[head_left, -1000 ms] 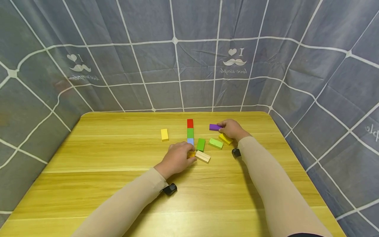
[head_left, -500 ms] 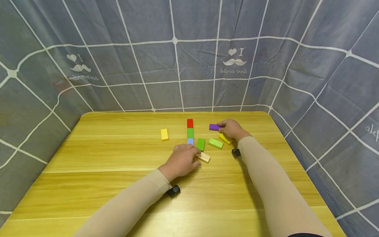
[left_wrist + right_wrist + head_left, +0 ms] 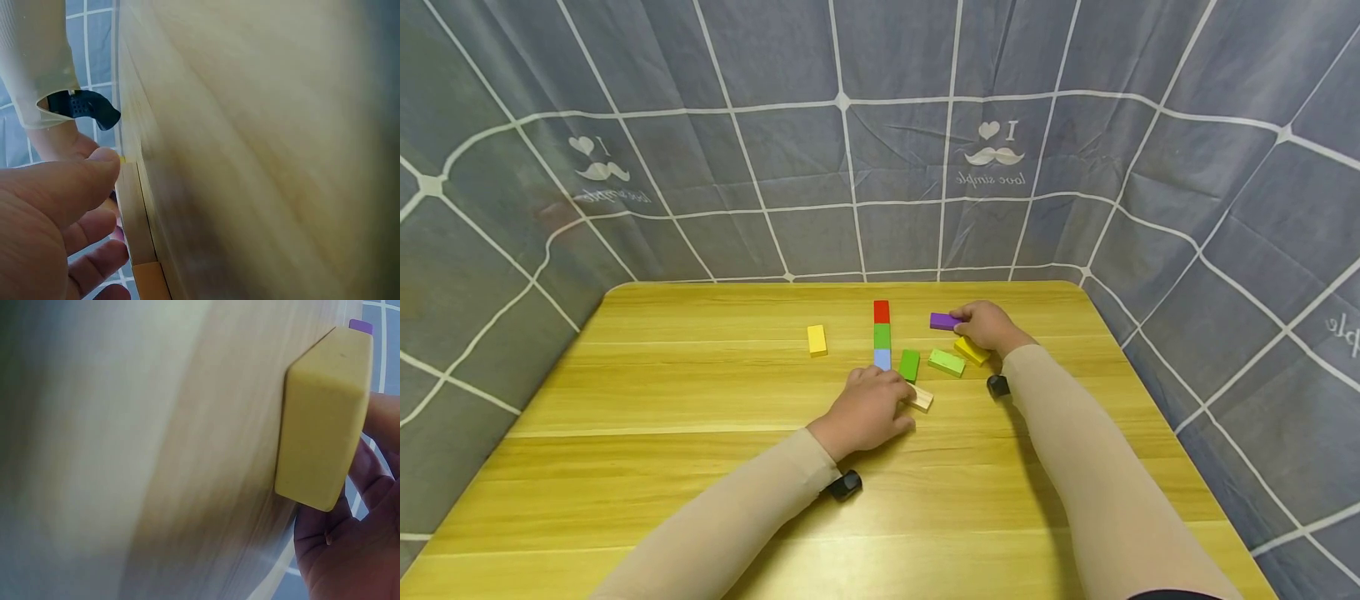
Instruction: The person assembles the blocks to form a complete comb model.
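Observation:
My left hand (image 3: 865,408) is over the near end of a plain wooden block (image 3: 921,400). Its index fingertip overlaps the block and the thumb stands apart. In the left wrist view, loosely bent fingers are beside the wooden block (image 3: 137,215), whose end meets an orange block (image 3: 150,281); the hand hides the orange one in the head view. My right hand (image 3: 988,325) pinches the right end of a purple block (image 3: 943,322) between thumb and fingers. Just below that hand lies a yellow block (image 3: 973,351), which partly covers the fingers in the right wrist view.
Red (image 3: 882,312), green (image 3: 882,336) and light blue (image 3: 882,359) blocks form a straight line. Right of it lie a dark green block (image 3: 909,365) and a lime block (image 3: 947,362). Another yellow block (image 3: 817,341) sits left. A grey curtain (image 3: 895,167) surrounds the wooden table (image 3: 662,467).
My left hand has left the orange block at the end of the line and moved slightly right and nearer, onto the wooden block. The right hand and purple block have stayed still.

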### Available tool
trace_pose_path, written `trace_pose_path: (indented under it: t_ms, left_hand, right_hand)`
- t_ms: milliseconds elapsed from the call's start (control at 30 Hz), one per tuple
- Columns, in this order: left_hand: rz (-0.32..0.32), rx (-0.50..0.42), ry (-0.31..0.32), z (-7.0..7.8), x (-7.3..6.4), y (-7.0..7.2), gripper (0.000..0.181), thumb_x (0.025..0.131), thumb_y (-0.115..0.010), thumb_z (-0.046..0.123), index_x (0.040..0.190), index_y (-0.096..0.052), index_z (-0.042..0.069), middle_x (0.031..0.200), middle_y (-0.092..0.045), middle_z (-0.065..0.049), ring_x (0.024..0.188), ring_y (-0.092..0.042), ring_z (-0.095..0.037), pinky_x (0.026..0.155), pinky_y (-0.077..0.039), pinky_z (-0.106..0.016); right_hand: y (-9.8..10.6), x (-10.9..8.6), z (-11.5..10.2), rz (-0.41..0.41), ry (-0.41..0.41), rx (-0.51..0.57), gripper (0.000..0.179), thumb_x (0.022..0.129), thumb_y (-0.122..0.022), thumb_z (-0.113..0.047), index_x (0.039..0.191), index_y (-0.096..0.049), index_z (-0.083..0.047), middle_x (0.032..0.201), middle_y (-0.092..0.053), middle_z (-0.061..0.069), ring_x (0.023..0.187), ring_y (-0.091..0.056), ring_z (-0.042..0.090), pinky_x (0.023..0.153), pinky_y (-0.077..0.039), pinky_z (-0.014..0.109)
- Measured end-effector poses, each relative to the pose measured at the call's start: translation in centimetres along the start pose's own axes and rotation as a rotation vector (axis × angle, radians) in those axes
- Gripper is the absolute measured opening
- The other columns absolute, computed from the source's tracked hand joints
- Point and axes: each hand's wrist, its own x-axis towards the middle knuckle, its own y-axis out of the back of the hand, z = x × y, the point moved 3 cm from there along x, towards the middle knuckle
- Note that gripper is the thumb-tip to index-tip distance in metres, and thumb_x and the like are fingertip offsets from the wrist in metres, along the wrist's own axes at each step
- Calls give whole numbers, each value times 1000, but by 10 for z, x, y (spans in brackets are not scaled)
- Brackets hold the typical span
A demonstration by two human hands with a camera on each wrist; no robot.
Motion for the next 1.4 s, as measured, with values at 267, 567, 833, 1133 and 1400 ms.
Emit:
trace_pose_path:
  t_ms: [267,567,833,1133,1400]
  left_hand:
    - [7,19,-21,3,0,0,39,95,-77,46,127,-74,25,134,-69,3,119,-56,-22,103,-39,-44]
    - [-1,27,-39,8,1,-2,39,96,-75,47,129,-73,26,136,-68,4,123,-54,-22,100,-38,-41]
    - [8,37,-28,12,3,-3,45,96,-75,50,132,-71,24,136,-68,2,124,-54,-23,101,-38,-42]
    - [12,52,5,10,5,-5,50,96,-73,51,137,-69,22,137,-66,1,126,-53,-25,106,-37,-46]
    - [-6,53,-5,11,6,-6,47,97,-73,50,136,-71,25,138,-66,2,125,-53,-25,104,-37,-45]
  right_hand:
    - [-2,0,2,0,1,0,43,107,-62,-20,149,-61,-10,147,-63,19,115,-59,29,106,-48,43]
    - [-1,1,2,8,7,-10,43,106,-63,-19,148,-61,-10,145,-64,20,111,-59,29,103,-49,42]
    - [-1,2,2,10,9,-22,43,107,-62,-20,149,-61,-10,147,-63,19,115,-59,30,107,-48,44]
    - [-1,2,2,8,18,-28,43,107,-62,-20,148,-61,-10,147,-63,19,125,-60,32,115,-45,49]
    - [-1,2,1,11,18,-27,43,106,-63,-20,148,-62,-10,148,-63,19,129,-59,34,118,-43,50]
